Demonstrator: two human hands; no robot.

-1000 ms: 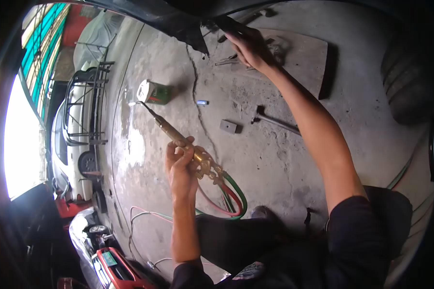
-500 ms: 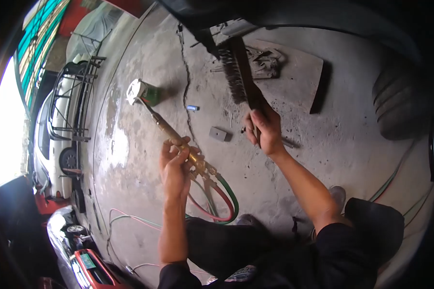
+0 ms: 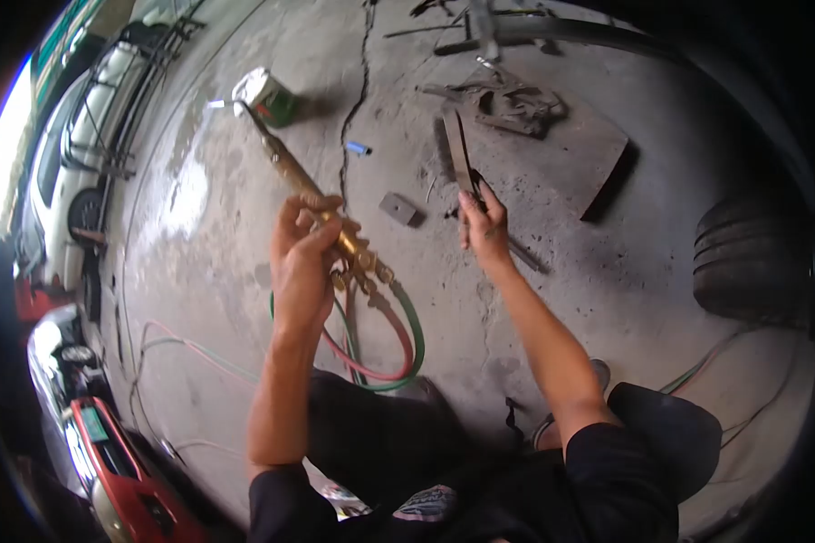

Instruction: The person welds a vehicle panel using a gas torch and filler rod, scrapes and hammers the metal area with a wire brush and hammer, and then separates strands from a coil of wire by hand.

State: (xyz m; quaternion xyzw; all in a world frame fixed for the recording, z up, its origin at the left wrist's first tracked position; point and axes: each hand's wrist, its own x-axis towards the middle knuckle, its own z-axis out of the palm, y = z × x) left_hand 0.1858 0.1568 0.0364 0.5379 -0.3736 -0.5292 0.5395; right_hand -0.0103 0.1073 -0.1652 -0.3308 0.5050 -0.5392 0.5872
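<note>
My left hand [image 3: 301, 262] is closed around a brass gas torch [image 3: 290, 167], whose nozzle points up and left past a white-and-green can [image 3: 279, 107]. A small bright bluish-white streak shows at the nozzle end; whether it is a flame I cannot tell. From the torch's valve end a green hose [image 3: 417, 330] and a red hose [image 3: 389, 373] curve down. My right hand [image 3: 486, 226] grips the handle of a wire brush [image 3: 458, 149], seen edge-on with its dark bristles to the left. Beneath the brush is bare concrete, beside a metal plate [image 3: 589, 145].
Dark metal pieces [image 3: 516, 104] lie on the plate. Nearby on the floor are a blue lighter-like object [image 3: 359, 147] and a small metal block [image 3: 398, 209]. A tyre [image 3: 747, 262] stands right; a white car [image 3: 59, 208] and red car part [image 3: 136, 471] are left.
The brush has come lower and turned from bristles in side view to edge-on, clear of the dark part overhead. My view has shifted; the torch stays in my left hand, its tip now showing a bright streak.
</note>
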